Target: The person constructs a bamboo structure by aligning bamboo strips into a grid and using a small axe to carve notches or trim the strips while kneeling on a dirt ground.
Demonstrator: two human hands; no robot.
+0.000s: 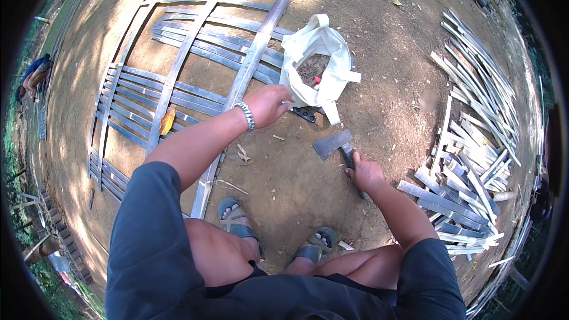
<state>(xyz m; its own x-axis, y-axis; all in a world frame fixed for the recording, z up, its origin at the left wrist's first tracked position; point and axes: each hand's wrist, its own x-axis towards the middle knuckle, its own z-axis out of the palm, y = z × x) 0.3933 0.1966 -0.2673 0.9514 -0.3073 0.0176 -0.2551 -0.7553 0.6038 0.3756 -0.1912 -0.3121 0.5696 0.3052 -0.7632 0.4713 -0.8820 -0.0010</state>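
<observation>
My right hand (365,174) is wrapped round the dark handle of a hatchet (333,143), its broad grey blade pointing away to the left just above the bare ground. My left hand (268,105), with a metal bracelet on the wrist, is at the near left edge of a white fabric bag (338,98). Its fingers are closed in a pinch on the bag's side, the tips partly hidden. The bag stands open on the ground, and a small red thing (317,79) shows inside. A flat black piece with holes (305,114) lies beside the bag, close to my fingers.
A lattice of split slats (172,83) lies on the dirt to the left, a yellow leaf (168,121) on it. At right is a heap of cut strips (462,189), with longer pale strips (483,83) beyond. My sandalled feet (236,216) are close by. Someone (38,74) is at far left.
</observation>
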